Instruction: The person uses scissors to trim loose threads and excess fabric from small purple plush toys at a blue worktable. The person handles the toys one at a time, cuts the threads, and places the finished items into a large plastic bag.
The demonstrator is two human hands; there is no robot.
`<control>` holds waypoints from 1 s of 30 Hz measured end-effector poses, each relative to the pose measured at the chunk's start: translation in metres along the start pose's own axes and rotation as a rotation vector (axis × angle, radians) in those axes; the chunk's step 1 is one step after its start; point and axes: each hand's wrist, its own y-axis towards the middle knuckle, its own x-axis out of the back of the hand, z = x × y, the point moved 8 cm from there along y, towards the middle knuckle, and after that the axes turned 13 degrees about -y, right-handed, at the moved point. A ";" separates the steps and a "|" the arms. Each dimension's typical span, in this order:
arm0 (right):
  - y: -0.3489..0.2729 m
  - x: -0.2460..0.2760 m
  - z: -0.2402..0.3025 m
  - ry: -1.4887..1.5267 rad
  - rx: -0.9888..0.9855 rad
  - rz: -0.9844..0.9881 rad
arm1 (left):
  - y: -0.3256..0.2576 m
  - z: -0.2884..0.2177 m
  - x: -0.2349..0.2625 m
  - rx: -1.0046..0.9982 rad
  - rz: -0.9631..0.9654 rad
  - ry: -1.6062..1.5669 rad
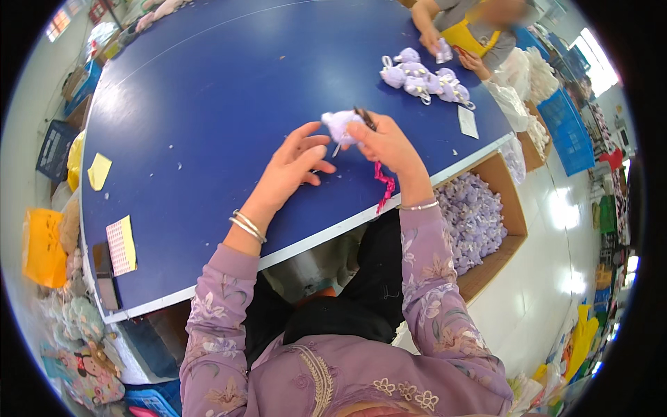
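My right hand (382, 144) grips a small lavender plush toy (340, 126) above the blue table. A dark, narrow tool (364, 118), which looks like thread snips, sits in the same hand. Below that hand hangs a bright pink braided cord (383, 187); where its upper end is tied is hidden. My left hand (300, 158) is just left of the toy, its fingers bent and apart. A thin white strand runs down from the toy between the hands, and I cannot tell whether the left fingers touch it.
Lavender plush toys (424, 78) with white loops lie in a pile at the far right, near a co-worker's hands (432, 40). A cardboard box (511, 208) full of similar pieces stands by my right arm. At the left edge lie a phone (105, 278) and a sticker sheet (121, 247).
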 end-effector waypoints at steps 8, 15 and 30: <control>0.008 -0.040 0.017 0.018 0.093 -0.050 | 0.002 -0.007 0.008 -0.119 -0.015 -0.027; 0.005 -0.042 0.012 0.266 0.091 0.094 | 0.002 -0.014 0.011 -0.203 -0.111 0.071; 0.005 -0.031 0.005 0.084 0.083 -0.161 | -0.004 -0.019 0.027 -0.276 -0.348 0.401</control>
